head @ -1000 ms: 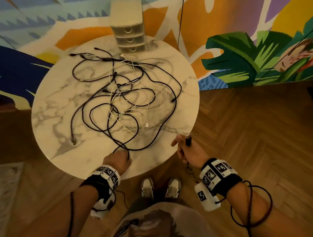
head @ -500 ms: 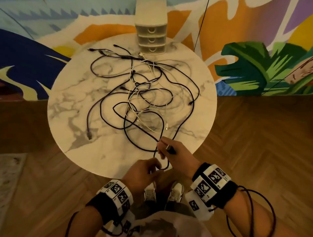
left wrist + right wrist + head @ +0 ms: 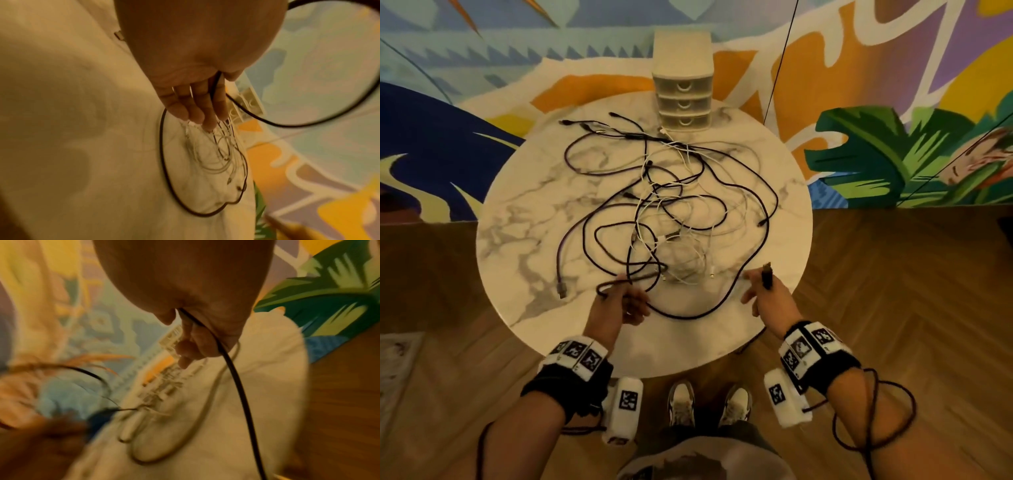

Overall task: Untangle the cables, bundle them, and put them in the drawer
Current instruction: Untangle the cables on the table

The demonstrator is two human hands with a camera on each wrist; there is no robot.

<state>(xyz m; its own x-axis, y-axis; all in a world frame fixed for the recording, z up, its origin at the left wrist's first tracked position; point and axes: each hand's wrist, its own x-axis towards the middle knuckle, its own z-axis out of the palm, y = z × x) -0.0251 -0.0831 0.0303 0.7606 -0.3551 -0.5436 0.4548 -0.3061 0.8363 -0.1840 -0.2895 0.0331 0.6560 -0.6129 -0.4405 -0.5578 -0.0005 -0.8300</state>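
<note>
On round marble table [image 3: 524, 219], well in front of drawers [image 3: 682, 102]: tangle [image 3: 671, 212] of thin dark braided and white smooth cables. Right hand [image 3: 767, 294] pinching plug [image 3: 766, 279] of dark cable [image 3: 688, 313], plug end up. Left hand [image 3: 619, 305] gripping same cable farther along, fingers curled round it. Cable sagging in a slack arc between hands, then running from left hand away toward drawers into tangle. Left nearer the knot; likely pull toward table's near edge.

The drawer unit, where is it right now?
In the head view the drawer unit stands at the table's far edge, against the mural wall, just beyond the tangled cables, its drawers shut.
</note>
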